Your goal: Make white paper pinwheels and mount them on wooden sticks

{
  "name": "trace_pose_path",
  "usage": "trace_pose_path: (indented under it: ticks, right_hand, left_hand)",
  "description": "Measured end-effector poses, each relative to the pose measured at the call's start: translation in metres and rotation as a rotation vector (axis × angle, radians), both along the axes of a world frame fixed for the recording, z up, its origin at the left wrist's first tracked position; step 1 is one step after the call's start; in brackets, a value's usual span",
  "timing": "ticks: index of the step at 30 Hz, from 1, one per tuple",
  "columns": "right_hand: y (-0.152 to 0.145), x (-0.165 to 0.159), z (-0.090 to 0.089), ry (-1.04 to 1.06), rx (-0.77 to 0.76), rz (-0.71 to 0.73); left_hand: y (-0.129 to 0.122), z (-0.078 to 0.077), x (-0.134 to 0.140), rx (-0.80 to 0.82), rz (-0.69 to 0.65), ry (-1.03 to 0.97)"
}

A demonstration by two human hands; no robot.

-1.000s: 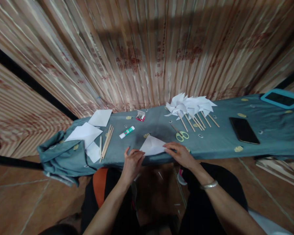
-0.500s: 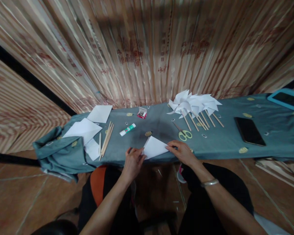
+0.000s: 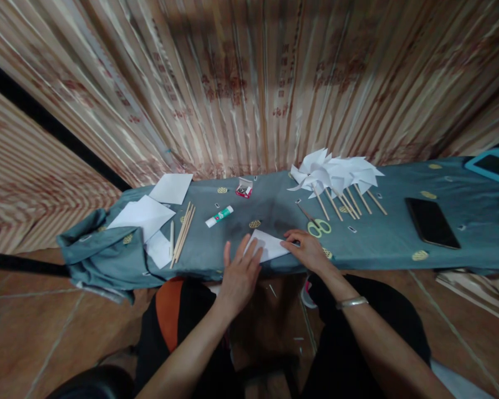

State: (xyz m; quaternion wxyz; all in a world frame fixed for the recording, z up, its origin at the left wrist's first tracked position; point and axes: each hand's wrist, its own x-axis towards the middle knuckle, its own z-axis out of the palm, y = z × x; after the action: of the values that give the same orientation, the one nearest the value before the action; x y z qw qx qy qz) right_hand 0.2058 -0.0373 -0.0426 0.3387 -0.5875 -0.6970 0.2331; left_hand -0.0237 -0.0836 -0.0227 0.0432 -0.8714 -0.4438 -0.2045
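A folded sheet of white paper (image 3: pixel 269 247) lies at the front edge of the cloth-covered table, between my hands. My left hand (image 3: pixel 240 271) rests flat with fingers spread over the paper's left side, hiding part of it. At the paper's right corner, my right hand (image 3: pixel 306 248) pinches the tip between thumb and fingers. Just beyond that hand are scissors (image 3: pixel 319 227) with yellow-green handles. A glue stick (image 3: pixel 219 216) lies past my left hand, and a small red box (image 3: pixel 244 188) of tiny metal pieces stands open behind it.
Paper pinwheels (image 3: pixel 336 173) on wooden sticks are heaped at the back right. Loose sticks (image 3: pixel 183 235), a white pencil-like rod (image 3: pixel 172 236) and white paper sheets (image 3: pixel 143 215) lie at left. A dark phone (image 3: pixel 432 223) and a blue-framed tablet (image 3: pixel 493 167) are at right.
My left hand has let go of the paper's left edge, opened and spread flat over it. The right hand keeps its pinch on the right corner. The view has shifted slightly.
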Motion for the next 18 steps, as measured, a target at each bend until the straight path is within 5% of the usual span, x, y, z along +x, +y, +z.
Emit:
trace_pose_path:
  ticks: [7,18]
  right_hand:
    - [0.004,0.001,-0.005,-0.034,0.018,-0.006]
    - [0.004,-0.001,-0.002,-0.028,0.012,-0.026]
  left_hand:
    - [-0.017,-0.020,0.021,-0.140,-0.134,0.127]
    - [-0.013,-0.017,0.020,-0.186,-0.122,0.126]
